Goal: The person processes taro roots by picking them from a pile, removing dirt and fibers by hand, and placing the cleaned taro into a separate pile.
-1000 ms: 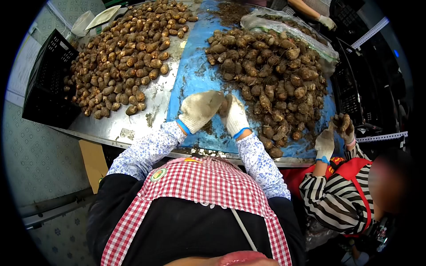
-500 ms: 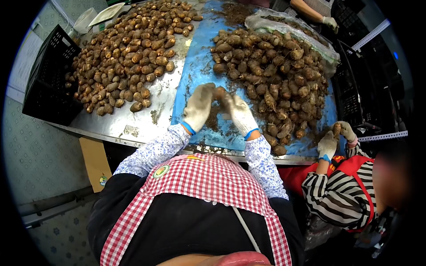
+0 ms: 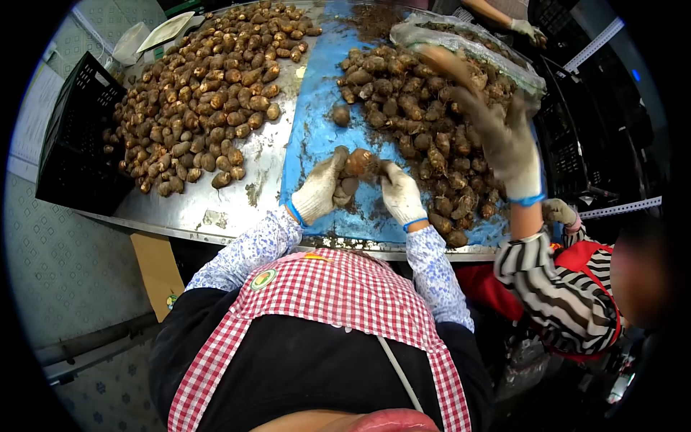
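Note:
A brown taro corm (image 3: pixel 358 163) with a dark, hairy end is held above the blue sheet (image 3: pixel 309 137). My left hand (image 3: pixel 322 189), in a soiled white glove, wraps its fingers round the corm from the left. On the other side, my right hand (image 3: pixel 402 196), gloved too, pinches at the fibrous end with bent fingers. Just beyond them, a single taro (image 3: pixel 340 115) lies on the blue sheet. To the right rises a heap of rough, hairy taros (image 3: pixel 432 108).
Cleaner taros (image 3: pixel 209 101) are piled on the metal tabletop (image 3: pixel 266 155) at left, beside a black crate (image 3: pixel 79 137). A co-worker's gloved hand (image 3: pixel 515 155) reaches across the right heap. Behind it lies a clear plastic bag (image 3: pixel 432 36); black crates (image 3: pixel 568 137) stand at right.
My hands have drawn slightly apart, and the corm between them shows more clearly. The co-worker's arm has swung up over the right heap. A single taro now lies apart on the blue sheet.

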{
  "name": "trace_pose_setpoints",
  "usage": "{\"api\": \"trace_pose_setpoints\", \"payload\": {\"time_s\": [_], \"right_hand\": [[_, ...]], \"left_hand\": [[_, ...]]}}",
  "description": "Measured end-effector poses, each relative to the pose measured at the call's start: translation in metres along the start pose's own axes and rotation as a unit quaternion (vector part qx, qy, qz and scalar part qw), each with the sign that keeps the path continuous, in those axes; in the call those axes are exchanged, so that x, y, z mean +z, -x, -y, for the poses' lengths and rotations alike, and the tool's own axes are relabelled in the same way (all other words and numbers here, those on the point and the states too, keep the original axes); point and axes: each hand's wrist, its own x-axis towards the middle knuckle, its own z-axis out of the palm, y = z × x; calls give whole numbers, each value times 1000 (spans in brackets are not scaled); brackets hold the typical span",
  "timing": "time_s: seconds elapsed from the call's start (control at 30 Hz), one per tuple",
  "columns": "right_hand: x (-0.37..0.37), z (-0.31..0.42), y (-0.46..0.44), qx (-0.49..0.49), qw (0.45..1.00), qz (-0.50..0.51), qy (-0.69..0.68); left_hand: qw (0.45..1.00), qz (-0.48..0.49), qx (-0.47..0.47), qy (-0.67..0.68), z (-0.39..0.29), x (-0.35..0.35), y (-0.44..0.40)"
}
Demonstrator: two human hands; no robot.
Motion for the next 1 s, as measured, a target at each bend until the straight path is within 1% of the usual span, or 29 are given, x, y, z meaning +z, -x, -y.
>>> {"api": "trace_pose_setpoints", "payload": {"time_s": [0.03, 0.1, 0.13, 0.17, 0.23, 0.27, 0.3, 0.33, 0.37, 0.4, 0.43, 0.47, 0.5, 0.57, 0.6, 0.63, 0.7, 0.73, 0.77, 0.8, 0.83, 0.87, 0.9, 0.93, 0.97, 1.0], "right_hand": [[-8, 11, 0, 94, 990, 28, -101], [-23, 40, -2, 156, 986, 3, -54], [-27, 53, -5, 181, 972, -23, -148], [-28, 66, -8, 204, 947, -47, -242], [-10, 55, -11, 110, 971, -85, -193], [-1, 50, -12, 64, 978, -106, -165], [1, 59, -14, 63, 988, -109, -91], [8, 57, -14, -3, 982, -169, -79], [10, 56, -11, 17, 980, -182, -73], [13, 56, -8, 38, 978, -195, -67], [14, 58, -7, 59, 975, -206, -63], [13, 60, -6, 24, 974, -218, -55], [14, 59, -5, 34, 977, -206, -40], [18, 52, -8, 54, 981, -187, -10], [31, 28, -8, 84, 982, -141, 90], [29, 16, -5, 149, 985, -52, 69], [36, -17, 9, 140, 974, -2, 180], [28, -14, 9, 100, 979, 14, 177], [23, -10, 9, 101, 981, 27, 163], [9, 7, 3, 105, 983, 38, 148], [-1, 14, -6, 106, 984, 42, 135], [2, 2, -10, 154, 985, 56, 47], [-3, 8, -11, 115, 993, 28, 32], [-12, 23, -14, 74, 997, 2, 17], [-21, 39, -18, 32, 999, -23, 2], [-25, 57, -19, -17, 995, -61, 82]], "left_hand": [[1000, -3, 4, 6, 0, 1, 0], [999, -36, -6, -22, -5, 7, 2], [998, -51, -9, -35, -9, 12, 2], [993, -78, 11, -92, -9, 18, 3], [968, -133, 51, -207, -9, 27, 5], [965, -149, 89, -198, 24, -8, -28], [966, -133, 100, -199, 23, -5, -21], [966, -116, 112, -200, 19, 3, -8], [967, -100, 126, -200, 15, 10, 4], [973, -132, 109, -154, 14, 19, 9], [988, -90, 76, -100, 14, 12, 7], [997, -48, 42, -44, 16, 0, 3], [1000, -5, 9, 14, 18, -7, 1], [994, -6, -51, 99, 25, -14, -2], [987, -7, -80, 141, 26, -14, -3], [986, -14, -72, 148, 19, -9, 1], [984, -27, -47, 169, 0, 7, 7], [991, 13, -28, 128, -3, -2, 6], [996, 10, 68, -57, 8, -29, -8], [957, 10, 158, -242, 28, -65, -31], [958, 14, 156, -242, 27, -62, -31], [958, 18, 154, -241, 25, -58, -31], [958, 21, 153, -240, 23, -55, -31], [995, 19, 64, -68, 11, -33, -16], [994, 16, -26, 108, 5, -21, -10], [993, 45, -47, 97, 7, -25, -13]]}}
